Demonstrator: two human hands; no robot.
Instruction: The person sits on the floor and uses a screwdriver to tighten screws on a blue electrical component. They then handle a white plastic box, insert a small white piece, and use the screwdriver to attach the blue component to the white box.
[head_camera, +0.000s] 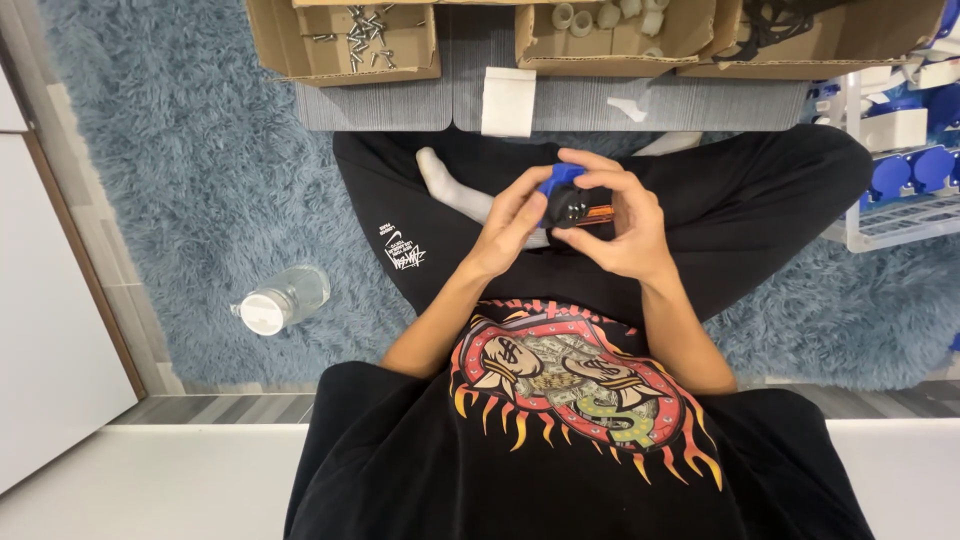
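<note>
A person sitting cross-legged on a blue shag rug (190, 170) is holding a small black-and-blue plug part (566, 200) above the lap, both hands closing around it. The left hand (508, 225) is pinching its left side with fingertips; the right hand (625, 225) is cupping it from the right, fingers curling over the top. The part looks light, hard and rigid, probably smooth plastic, best taken by its flat sides. Cardboard boxes of screws (365, 35) and white fittings (600, 20) are standing along the rug's far edge; a clear bottle (285, 298) is lying toward its left edge.
</note>
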